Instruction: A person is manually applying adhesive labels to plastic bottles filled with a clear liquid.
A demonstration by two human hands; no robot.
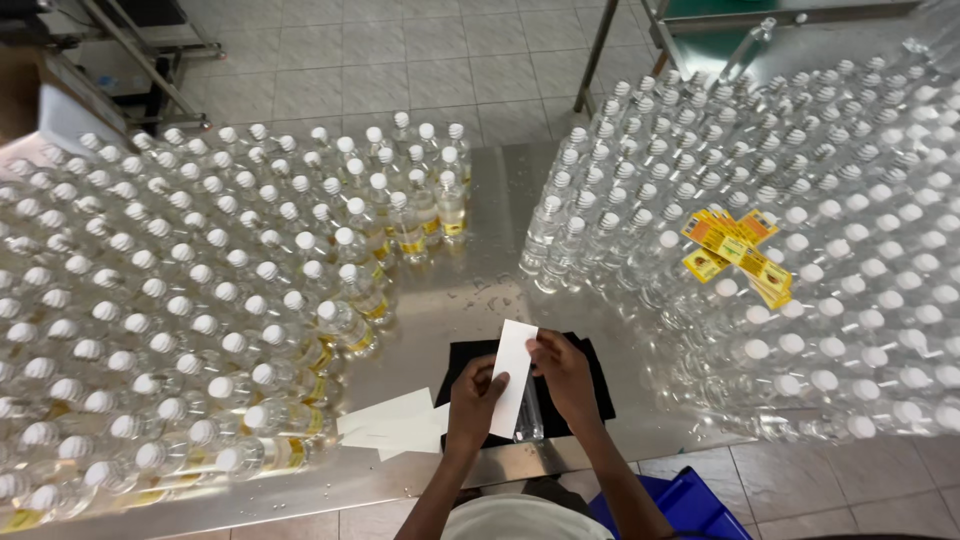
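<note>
The left hand (473, 398) is pinching the lower part of a white label strip (513, 375), and the right hand (563, 372) is pinching its upper edge. Both are holding it over a black mat (590, 385) on the steel table (500, 190). A clear bottle (528, 420) is lying just under the strip. Peeling is going best, I think, when the 2 hands are pulling slowly and keeping the strip flat. Loose white backing papers (395, 425) are lying to the left.

Your steel desk (497, 190) carries two crowds of clear, white-capped bottles: one group (180, 300) on your left, a larger one (800, 230) on your right. Between them, on the bare metal, lie a black mat (590, 385) and, just left of it, loose white paper strips (395, 425).
</note>
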